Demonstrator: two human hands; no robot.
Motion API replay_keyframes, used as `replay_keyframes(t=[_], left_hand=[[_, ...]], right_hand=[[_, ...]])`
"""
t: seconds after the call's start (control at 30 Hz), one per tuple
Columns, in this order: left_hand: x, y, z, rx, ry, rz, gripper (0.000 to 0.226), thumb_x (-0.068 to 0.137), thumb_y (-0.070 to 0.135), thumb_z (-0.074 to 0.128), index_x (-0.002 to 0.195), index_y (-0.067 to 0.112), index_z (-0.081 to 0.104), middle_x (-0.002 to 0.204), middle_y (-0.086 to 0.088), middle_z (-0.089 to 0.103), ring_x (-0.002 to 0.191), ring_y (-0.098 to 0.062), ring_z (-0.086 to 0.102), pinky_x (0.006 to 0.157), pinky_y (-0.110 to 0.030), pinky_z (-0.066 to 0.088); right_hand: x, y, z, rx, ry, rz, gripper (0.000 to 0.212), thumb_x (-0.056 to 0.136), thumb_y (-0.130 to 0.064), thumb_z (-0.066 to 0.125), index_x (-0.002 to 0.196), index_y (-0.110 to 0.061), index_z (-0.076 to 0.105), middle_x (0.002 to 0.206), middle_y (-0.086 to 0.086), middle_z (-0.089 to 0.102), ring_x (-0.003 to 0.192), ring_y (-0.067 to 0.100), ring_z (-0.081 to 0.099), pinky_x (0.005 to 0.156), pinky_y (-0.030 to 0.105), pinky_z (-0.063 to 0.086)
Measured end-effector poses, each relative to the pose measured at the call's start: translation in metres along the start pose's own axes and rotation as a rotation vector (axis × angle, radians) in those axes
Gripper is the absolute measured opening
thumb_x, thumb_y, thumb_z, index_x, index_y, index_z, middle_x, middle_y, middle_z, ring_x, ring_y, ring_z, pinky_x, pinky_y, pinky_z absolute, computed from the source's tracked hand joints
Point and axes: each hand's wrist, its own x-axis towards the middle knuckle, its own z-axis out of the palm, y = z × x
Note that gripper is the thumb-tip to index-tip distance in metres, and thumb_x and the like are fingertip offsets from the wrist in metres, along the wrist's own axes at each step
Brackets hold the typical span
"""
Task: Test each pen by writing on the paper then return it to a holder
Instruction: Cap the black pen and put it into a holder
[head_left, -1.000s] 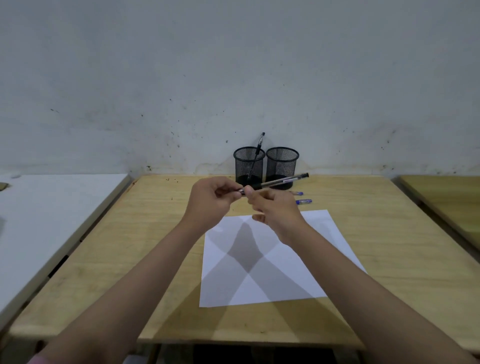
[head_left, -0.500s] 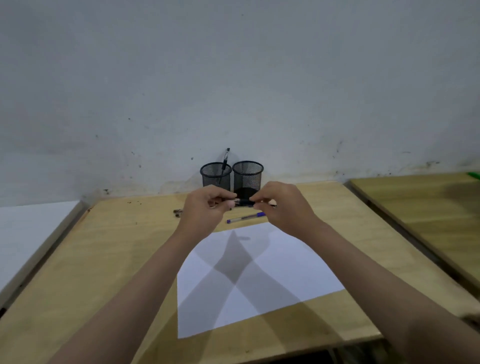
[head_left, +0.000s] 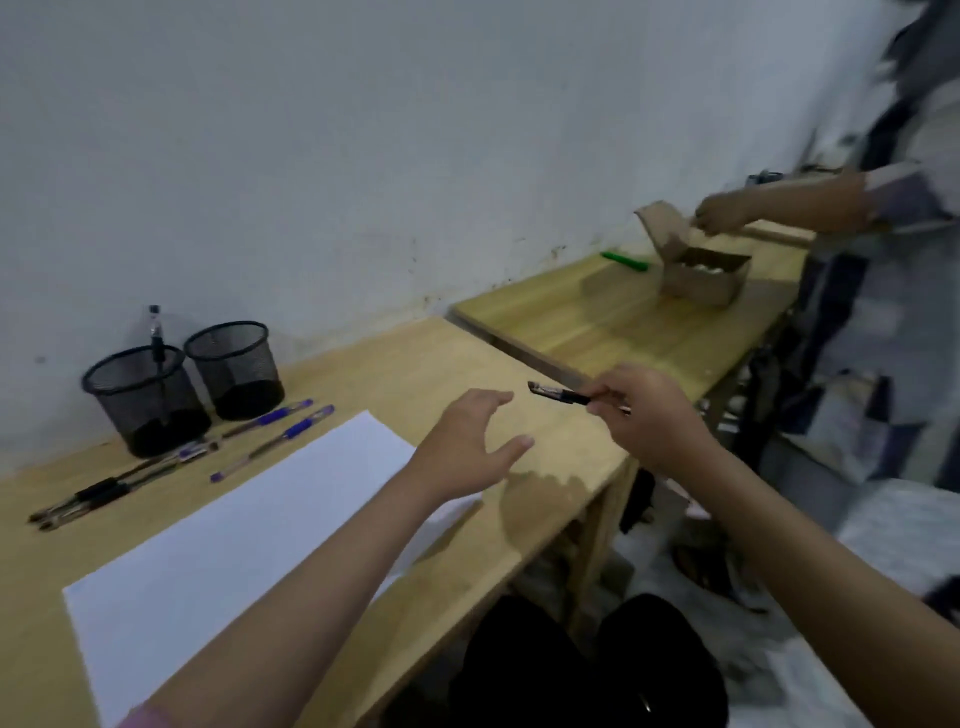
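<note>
1. The right hand (head_left: 652, 415) is pinching a black pen (head_left: 558, 395), its end pointing toward the left hand (head_left: 467, 447).
2. The left hand is hovering empty, fingers spread, just beside the pen's end.
3. The paper (head_left: 249, 519) is lying under the left forearm; the holders (head_left: 140, 397) are standing well left of both hands.

Black mesh holders (head_left: 234, 366); white paper (head_left: 249, 525); green marker (head_left: 625, 261).

A single head-worn camera looks down from close above a wooden table (head_left: 395, 364), tilted, facing a wall (head_left: 363, 130) at twelve o'clock.
</note>
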Motion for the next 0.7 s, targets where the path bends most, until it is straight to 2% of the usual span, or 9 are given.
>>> replay_keyframes(t=[0.1, 0.2, 0.33, 0.43, 0.57, 0.7], left_hand=[[0.014, 0.018, 0.039, 0.093, -0.137, 0.062, 0.061, 0.086, 0.048, 0.053, 0.139, 0.022, 0.037, 0.148, -0.001, 0.034, 0.135, -0.017, 0.030, 0.108, -0.030, 0.028], [0.026, 0.032, 0.068, 0.140, -0.200, 0.117, 0.057, 0.088, 0.050, 0.049, 0.139, 0.030, 0.036, 0.151, 0.003, 0.030, 0.138, -0.017, 0.027, 0.111, -0.035, 0.025], [0.041, 0.036, 0.093, 0.230, -0.261, 0.126, 0.053, 0.089, 0.052, 0.043, 0.138, 0.036, 0.034, 0.153, 0.007, 0.027, 0.139, -0.017, 0.025, 0.113, -0.050, 0.025], [0.048, 0.031, 0.099, 0.278, -0.258, 0.127, 0.053, 0.089, 0.055, 0.039, 0.138, 0.037, 0.034, 0.151, 0.009, 0.028, 0.138, -0.015, 0.025, 0.113, -0.048, 0.024], [0.049, 0.031, 0.103, 0.249, -0.212, 0.124, 0.052, 0.087, 0.056, 0.042, 0.136, 0.038, 0.037, 0.149, 0.013, 0.032, 0.135, -0.011, 0.028, 0.112, -0.046, 0.026], [0.048, 0.031, 0.105, 0.254, -0.180, 0.125, 0.051, 0.087, 0.054, 0.044, 0.135, 0.038, 0.039, 0.147, 0.013, 0.034, 0.134, -0.011, 0.029, 0.111, -0.046, 0.026]], right_hand=[[-0.038, 0.040, -0.016, -0.051, 0.042, 0.067, 0.017, 0.079, -0.004, 0.067, 0.094, -0.011, 0.073, 0.083, 0.005, 0.065, 0.078, 0.023, 0.059, 0.069, 0.034, 0.048], [-0.070, 0.075, -0.024, -0.112, 0.014, 0.187, 0.013, 0.080, -0.007, 0.067, 0.090, -0.012, 0.072, 0.082, 0.001, 0.062, 0.076, 0.020, 0.059, 0.068, 0.034, 0.051], [-0.099, 0.120, -0.011, -0.092, -0.046, 0.309, 0.014, 0.082, -0.012, 0.067, 0.095, -0.017, 0.071, 0.084, -0.007, 0.057, 0.081, 0.018, 0.060, 0.071, 0.033, 0.052], [-0.114, 0.148, 0.004, -0.110, -0.106, 0.343, 0.014, 0.084, -0.014, 0.064, 0.095, -0.016, 0.072, 0.089, 0.001, 0.065, 0.084, 0.021, 0.062, 0.069, 0.033, 0.051], [-0.126, 0.177, 0.023, -0.171, -0.201, 0.390, 0.019, 0.083, -0.014, 0.057, 0.093, -0.017, 0.072, 0.085, 0.004, 0.067, 0.086, 0.026, 0.063, 0.061, 0.025, 0.037], [-0.134, 0.195, 0.034, -0.197, -0.169, 0.480, 0.018, 0.085, -0.020, 0.057, 0.099, -0.023, 0.068, 0.106, 0.001, 0.065, 0.101, 0.026, 0.060, 0.076, 0.035, 0.043]])
